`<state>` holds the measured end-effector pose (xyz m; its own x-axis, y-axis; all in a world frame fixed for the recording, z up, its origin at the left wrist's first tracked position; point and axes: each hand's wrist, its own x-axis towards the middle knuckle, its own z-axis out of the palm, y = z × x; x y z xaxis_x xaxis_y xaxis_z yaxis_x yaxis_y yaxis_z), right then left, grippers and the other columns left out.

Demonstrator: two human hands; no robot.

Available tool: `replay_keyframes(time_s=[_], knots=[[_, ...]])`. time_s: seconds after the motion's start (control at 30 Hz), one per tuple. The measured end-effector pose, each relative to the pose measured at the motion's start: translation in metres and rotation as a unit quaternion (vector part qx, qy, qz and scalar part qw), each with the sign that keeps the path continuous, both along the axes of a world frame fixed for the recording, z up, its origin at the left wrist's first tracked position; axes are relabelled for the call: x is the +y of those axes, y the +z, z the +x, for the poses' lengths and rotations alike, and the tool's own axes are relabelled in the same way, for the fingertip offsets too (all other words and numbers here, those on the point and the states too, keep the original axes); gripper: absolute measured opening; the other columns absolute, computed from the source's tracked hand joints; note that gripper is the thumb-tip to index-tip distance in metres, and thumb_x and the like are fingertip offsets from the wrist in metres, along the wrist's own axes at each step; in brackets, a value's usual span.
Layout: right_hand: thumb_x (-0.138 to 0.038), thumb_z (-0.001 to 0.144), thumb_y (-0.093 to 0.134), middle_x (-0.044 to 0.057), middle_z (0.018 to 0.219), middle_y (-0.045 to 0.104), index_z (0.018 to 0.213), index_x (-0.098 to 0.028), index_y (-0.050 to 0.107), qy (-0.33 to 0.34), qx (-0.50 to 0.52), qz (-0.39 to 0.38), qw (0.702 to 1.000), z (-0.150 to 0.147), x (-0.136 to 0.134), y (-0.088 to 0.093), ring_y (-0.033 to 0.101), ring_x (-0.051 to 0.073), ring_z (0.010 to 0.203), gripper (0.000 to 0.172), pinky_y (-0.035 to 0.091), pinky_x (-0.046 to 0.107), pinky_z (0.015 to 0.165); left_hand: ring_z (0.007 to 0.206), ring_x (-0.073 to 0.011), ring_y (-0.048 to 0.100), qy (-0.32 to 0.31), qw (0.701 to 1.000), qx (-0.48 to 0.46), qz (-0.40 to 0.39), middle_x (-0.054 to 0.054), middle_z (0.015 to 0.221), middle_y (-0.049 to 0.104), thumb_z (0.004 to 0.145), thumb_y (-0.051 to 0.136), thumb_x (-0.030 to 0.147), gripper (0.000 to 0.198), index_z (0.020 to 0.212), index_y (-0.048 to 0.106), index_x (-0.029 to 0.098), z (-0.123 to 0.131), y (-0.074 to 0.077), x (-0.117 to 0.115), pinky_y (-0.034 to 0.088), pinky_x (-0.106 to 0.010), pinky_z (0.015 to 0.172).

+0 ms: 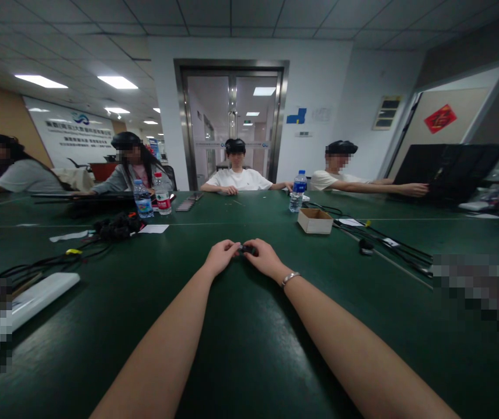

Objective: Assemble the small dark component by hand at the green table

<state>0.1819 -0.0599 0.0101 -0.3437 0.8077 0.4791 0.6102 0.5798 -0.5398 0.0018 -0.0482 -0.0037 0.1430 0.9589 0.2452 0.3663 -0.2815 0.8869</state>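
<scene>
Both arms reach forward over a dark green table, and the hands meet near its middle. My left hand pinches one end of a small dark object. On the other side, my right hand has its fingers curled round the same object; a silver bracelet is on that wrist. The object is short and blackish, mostly covered by the fingertips, and too small for me to tell its kind.
A small open cardboard box and a water bottle stand ahead to the right. Two bottles are ahead left, near black cables. A white bar-shaped device lies at left. Several people sit around the table, one opposite.
</scene>
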Motion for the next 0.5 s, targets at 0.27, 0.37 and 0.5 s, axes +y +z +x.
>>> replay_keyframes(time_s=[0.27, 0.37, 0.5], knots=[[-0.018, 0.077, 0.062, 0.004, 0.089, 0.060, 0.099, -0.017, 0.065, 0.005, 0.000, 0.010, 1.000, -0.0002, 0.0001, -0.0007, 0.053, 0.014, 0.078, 0.022, 0.043, 0.029, 0.075, 0.068, -0.0172, 0.060, 0.028, 0.998, 0.047, 0.016, -0.004, 0.070, 0.067, 0.080, 0.046, 0.060, 0.046, 0.076, 0.063, 0.018, 0.0028, 0.0041, -0.0053, 0.044, -0.028, 0.068], [-0.018, 0.077, 0.062, 0.004, 0.089, 0.060, 0.099, -0.017, 0.065, 0.000, 0.002, 0.005, 1.000, -0.0001, 0.0005, -0.0006, 0.053, 0.014, 0.077, 0.023, 0.043, 0.028, 0.074, 0.069, -0.0168, 0.061, 0.024, 1.000, 0.015, 0.010, -0.003, 0.072, 0.067, 0.079, 0.052, 0.054, 0.039, 0.092, 0.061, 0.018, 0.0051, 0.0048, -0.0069, 0.045, -0.028, 0.068], [-0.017, 0.076, 0.062, 0.004, 0.090, 0.061, 0.100, -0.018, 0.065, -0.006, 0.009, -0.003, 1.000, 0.0012, 0.0016, -0.0006, 0.053, 0.014, 0.078, 0.024, 0.043, 0.028, 0.074, 0.071, -0.0145, 0.061, -0.003, 0.999, -0.054, 0.009, -0.002, 0.078, 0.066, 0.076, 0.060, 0.033, 0.035, 0.109, 0.056, 0.019, 0.0059, 0.0043, -0.0060, 0.046, -0.027, 0.069]])
